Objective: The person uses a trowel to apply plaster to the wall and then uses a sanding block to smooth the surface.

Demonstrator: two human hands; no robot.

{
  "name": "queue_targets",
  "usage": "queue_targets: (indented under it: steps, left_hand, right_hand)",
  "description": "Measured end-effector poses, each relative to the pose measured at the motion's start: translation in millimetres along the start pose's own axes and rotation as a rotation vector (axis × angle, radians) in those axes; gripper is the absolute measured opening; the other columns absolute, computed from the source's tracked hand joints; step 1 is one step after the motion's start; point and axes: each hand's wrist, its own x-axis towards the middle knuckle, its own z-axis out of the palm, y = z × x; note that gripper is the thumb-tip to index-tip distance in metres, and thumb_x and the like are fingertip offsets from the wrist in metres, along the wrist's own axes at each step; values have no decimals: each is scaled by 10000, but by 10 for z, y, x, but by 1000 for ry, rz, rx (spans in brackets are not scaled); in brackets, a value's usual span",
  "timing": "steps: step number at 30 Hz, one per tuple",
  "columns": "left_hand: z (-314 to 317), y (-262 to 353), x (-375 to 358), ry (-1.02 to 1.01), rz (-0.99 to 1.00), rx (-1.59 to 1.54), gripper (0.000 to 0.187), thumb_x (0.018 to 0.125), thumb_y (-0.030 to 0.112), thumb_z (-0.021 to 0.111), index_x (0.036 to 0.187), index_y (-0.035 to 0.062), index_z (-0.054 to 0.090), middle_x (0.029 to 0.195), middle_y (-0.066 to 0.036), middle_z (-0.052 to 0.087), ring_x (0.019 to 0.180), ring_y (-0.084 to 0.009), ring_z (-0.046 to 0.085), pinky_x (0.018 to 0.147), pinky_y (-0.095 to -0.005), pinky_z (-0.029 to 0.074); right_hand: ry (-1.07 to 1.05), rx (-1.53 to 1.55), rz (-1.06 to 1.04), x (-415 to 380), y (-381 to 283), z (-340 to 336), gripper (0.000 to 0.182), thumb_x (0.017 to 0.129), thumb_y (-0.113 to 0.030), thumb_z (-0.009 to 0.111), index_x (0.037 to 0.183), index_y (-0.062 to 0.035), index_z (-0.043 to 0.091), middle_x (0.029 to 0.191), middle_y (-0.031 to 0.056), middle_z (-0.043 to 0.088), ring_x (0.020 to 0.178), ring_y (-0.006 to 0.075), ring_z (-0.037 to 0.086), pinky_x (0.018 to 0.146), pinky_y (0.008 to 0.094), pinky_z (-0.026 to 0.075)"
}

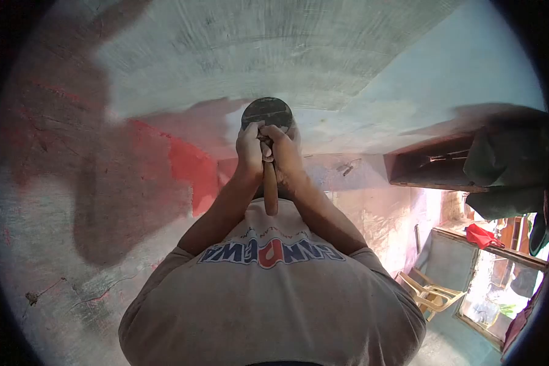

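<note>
Both my hands are together in front of my chest, near the middle of the view. My left hand (250, 149) and my right hand (285, 149) close around a tool with a dark round head (267, 111) and a wooden handle (271, 190). The round head shows just beyond my fingers, and the handle points down toward my shirt (273, 305). My fingers are bent over the place where head and handle meet, which they partly hide.
A wall (146, 183) with red and grey patches is at the left. A dark recessed shelf (427, 168) with hanging cloth (500, 155) is at the right. Lower right are a plastic chair (433, 294), a red cloth (483, 236) and a bright window opening.
</note>
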Motion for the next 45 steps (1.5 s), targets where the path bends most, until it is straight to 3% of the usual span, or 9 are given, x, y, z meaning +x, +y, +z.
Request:
queue_targets:
  steps: [3,4,12,24,30,33,37,41,45]
  left_hand:
    - [-73,-95,164,44,26,-1,231,991,230,429,837,110,552,590,42,463,431,-73,404,413,-231,329]
    - [-188,-120,271,-104,-5,-8,224,994,233,429,883,97,568,623,32,488,456,-72,435,422,-221,341]
    - [-72,40,43,-22,84,7,220,968,218,450,965,36,573,616,-19,514,354,-93,409,304,-245,304]
    - [-55,102,-61,-186,31,-67,251,985,215,390,928,54,574,624,28,463,464,-57,399,401,-207,298]
    - [-261,-150,263,-87,81,2,275,979,227,387,864,59,572,599,23,445,462,-63,396,391,-214,289]
    - [-146,33,174,-168,50,56,283,977,241,393,807,80,553,574,26,433,457,-68,396,388,-228,295]
    - [-266,-125,169,-104,59,-21,283,983,243,397,810,79,550,583,31,450,417,-69,366,368,-236,279]
    - [-135,-16,186,-75,57,11,265,992,243,398,833,91,547,597,34,470,394,-66,361,354,-230,266]
    - [-442,-260,435,-110,70,8,264,991,240,387,870,81,559,575,26,470,388,-69,389,334,-222,276]
  right_hand:
    - [0,38,30,64,89,-31,87,856,10,508,788,-29,547,559,36,521,410,102,477,340,244,314]
    - [17,49,54,136,168,-85,86,854,12,509,789,-29,547,559,35,521,410,104,478,340,244,316]
    - [28,25,0,-62,-35,105,59,840,16,535,894,-9,533,627,59,547,397,121,476,335,252,330]
    - [-21,-15,26,-95,-111,168,65,837,27,514,813,-9,563,605,38,533,427,108,479,350,231,334]
    - [33,100,61,148,151,-9,91,845,16,503,788,-12,567,590,37,526,432,105,481,359,236,334]
    - [75,71,-132,1,96,147,97,845,7,504,773,-15,566,575,38,514,427,105,467,348,237,313]
    - [24,110,114,270,258,-96,69,816,24,522,774,-16,560,569,46,511,415,106,476,338,236,299]
    - [80,67,-43,9,68,113,100,831,9,524,742,-23,559,573,47,517,410,112,468,335,244,310]
    - [41,53,59,381,457,-225,47,829,26,524,834,-8,556,616,50,542,407,119,480,331,241,323]
